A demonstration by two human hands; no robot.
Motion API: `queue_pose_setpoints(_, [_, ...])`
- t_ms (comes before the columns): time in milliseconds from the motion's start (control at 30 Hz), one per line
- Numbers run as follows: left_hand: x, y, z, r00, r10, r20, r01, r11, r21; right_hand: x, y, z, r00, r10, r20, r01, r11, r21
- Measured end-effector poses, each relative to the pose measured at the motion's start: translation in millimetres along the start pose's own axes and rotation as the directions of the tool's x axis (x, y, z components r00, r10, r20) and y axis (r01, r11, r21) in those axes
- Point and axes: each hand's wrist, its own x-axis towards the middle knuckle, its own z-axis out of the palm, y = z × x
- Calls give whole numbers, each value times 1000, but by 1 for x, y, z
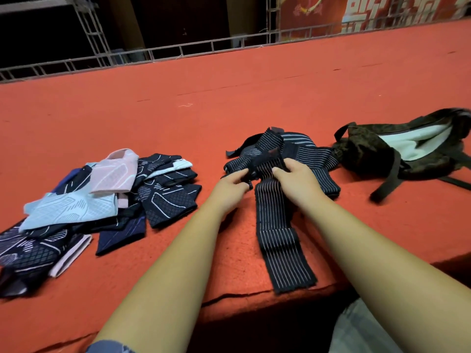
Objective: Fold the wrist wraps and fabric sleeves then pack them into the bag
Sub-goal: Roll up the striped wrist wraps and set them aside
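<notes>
While both hands pinch a striped wrist wrap (pixel 280 240) on the red table (pixel 254 85), left hand (pixel 230 188) and right hand (pixel 297 182) grip its top; sleeves pile (pixel 102 200) left, open bag (pixel 397 149) right.

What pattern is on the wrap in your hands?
Dark navy with thin pale stripes running lengthwise; the head view shows the wrap best.

Event stage: red-carpeted platform (pixel 254 82), metal truss frame (pixel 92 29), red lettered banner (pixel 382 14) behind.
</notes>
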Motion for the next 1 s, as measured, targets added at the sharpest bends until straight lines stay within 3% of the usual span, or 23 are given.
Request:
queue_pose_setpoints(100, [-20,31,-8,999,1,-38,-6,990,-144,-4,-17,-10,999,-50,4,49,994,96])
queue_pose_setpoints(267, [-49,72,-31,978,172,-120,-199,943,-266,-15,-51,-18,988,-90,124,49,953,298])
queue_pose_setpoints(433, [-64,95,-53,918,256,-302,-340,900,-271,-31,-67,-17,957,-100,271,-3,936,353])
queue_pose_setpoints(633, [-75,86,-72,885,300,-355,-368,919,-142,-36,-61,-3,956,1,292,-110,927,359])
queue_pose_setpoints(700, [-78,78,-74,883,325,-338,-376,922,-96,-34,-63,1,949,50,311,-197,865,462])
queue_pose_setpoints(833, [-84,64,-68,869,367,-333,-389,921,-1,-30,-71,3,916,124,382,-368,643,672])
queue_pose_setpoints(1000, [-89,48,-56,821,488,-296,-438,871,222,-26,-71,1,882,128,454,-443,559,701])
